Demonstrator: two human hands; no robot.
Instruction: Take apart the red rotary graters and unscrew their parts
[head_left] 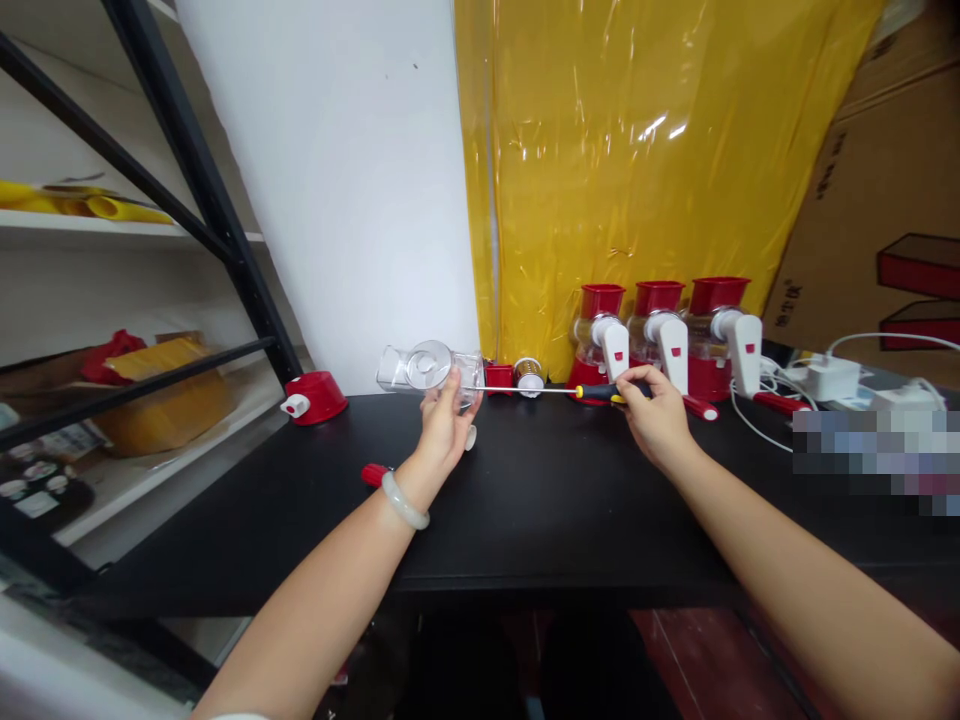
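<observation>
My left hand (444, 422) grips a clear plastic grater housing (429, 364), lifted above the black table. Between the fingers of my right hand (651, 408) is the black-and-yellow handle of a long screwdriver (598, 393). Its thin shaft points left, and the tip reaches the housing near my left fingers; whether it touches a screw cannot be made out. Beneath my left wrist a red-handled crank (374, 474) lies on the table, partly hidden by my hand and forearm. Behind the screwdriver stand a red part (500, 376) and a drum-shaped grater cylinder (529, 377).
Several assembled red-and-white rotary graters (660, 340) stand at the back right. A red base (316, 397) sits at the back left of the black table (525, 520). White chargers and cables (832, 378) lie at the right. A black-framed shelf (180, 150) borders the left side.
</observation>
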